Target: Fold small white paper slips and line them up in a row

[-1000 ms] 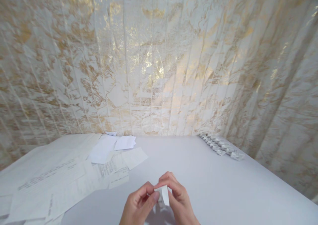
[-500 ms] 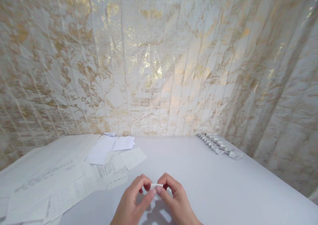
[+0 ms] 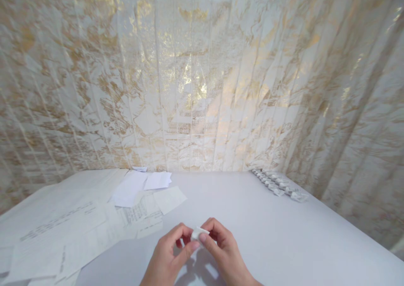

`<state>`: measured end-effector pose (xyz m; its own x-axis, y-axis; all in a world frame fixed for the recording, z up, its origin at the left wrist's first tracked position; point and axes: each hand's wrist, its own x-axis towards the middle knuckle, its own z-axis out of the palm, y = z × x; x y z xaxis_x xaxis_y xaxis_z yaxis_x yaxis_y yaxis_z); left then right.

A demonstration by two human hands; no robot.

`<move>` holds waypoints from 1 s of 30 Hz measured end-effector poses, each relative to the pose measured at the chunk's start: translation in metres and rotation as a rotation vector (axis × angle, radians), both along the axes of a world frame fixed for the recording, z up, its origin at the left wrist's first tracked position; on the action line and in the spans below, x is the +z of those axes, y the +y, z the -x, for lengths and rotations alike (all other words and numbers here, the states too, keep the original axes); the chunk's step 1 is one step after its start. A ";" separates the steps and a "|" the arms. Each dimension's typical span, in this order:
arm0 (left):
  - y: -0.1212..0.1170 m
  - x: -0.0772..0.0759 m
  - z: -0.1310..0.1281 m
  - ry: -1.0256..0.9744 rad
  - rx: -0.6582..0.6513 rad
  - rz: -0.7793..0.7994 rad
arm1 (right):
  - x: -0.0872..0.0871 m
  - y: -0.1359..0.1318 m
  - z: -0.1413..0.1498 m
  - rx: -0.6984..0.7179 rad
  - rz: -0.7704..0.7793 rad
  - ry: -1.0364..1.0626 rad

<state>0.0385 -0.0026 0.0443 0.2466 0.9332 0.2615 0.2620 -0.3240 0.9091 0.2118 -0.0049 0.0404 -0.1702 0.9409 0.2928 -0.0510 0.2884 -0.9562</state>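
Observation:
A small folded piece of white paper [image 3: 198,233] is pinched between my two hands above the near middle of the table. My left hand [image 3: 172,252] grips its left side between thumb and curled fingers. My right hand [image 3: 225,250] has its thumb pressed on the near face of the paper, with the index finger behind its upper right corner. The fingertips partly cover the piece, so its folds are hard to make out. Shadows of both hands fall on the tabletop just below.
Printed sheets [image 3: 78,227] overlap across the left of the white table [image 3: 252,235]. Smaller blank slips [image 3: 158,180] lie at their far right edge. At the back right, several small whitish folded pieces [image 3: 277,185] stand in rows. A gold-patterned curtain [image 3: 202,88] hangs behind.
The paper has turned from a thin edge-on strip to show a broader face, tilted up at the right. My right thumb has shifted slightly right; both hands keep their hold.

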 end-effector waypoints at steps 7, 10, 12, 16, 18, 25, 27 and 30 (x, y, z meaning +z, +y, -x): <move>-0.002 0.005 0.000 0.019 0.073 -0.014 | 0.010 -0.003 -0.001 -0.012 -0.050 -0.009; -0.002 0.010 0.002 0.085 0.053 -0.079 | 0.013 -0.005 -0.002 -0.019 -0.107 -0.040; -0.003 0.013 0.001 0.121 0.033 -0.105 | 0.013 -0.005 -0.003 -0.028 -0.138 -0.068; -0.007 0.017 -0.002 0.107 0.028 -0.082 | 0.008 -0.001 -0.003 -0.031 -0.031 -0.036; -0.008 0.016 -0.003 0.058 0.018 -0.015 | 0.005 0.002 -0.002 0.022 0.065 0.029; -0.004 0.010 -0.003 -0.062 -0.038 0.127 | 0.007 -0.002 0.000 0.103 0.044 0.061; -0.005 0.011 -0.004 -0.074 -0.055 0.137 | 0.009 -0.005 0.000 0.053 0.029 -0.044; -0.011 0.015 -0.005 -0.078 -0.079 0.149 | 0.010 -0.008 -0.001 -0.017 -0.002 -0.166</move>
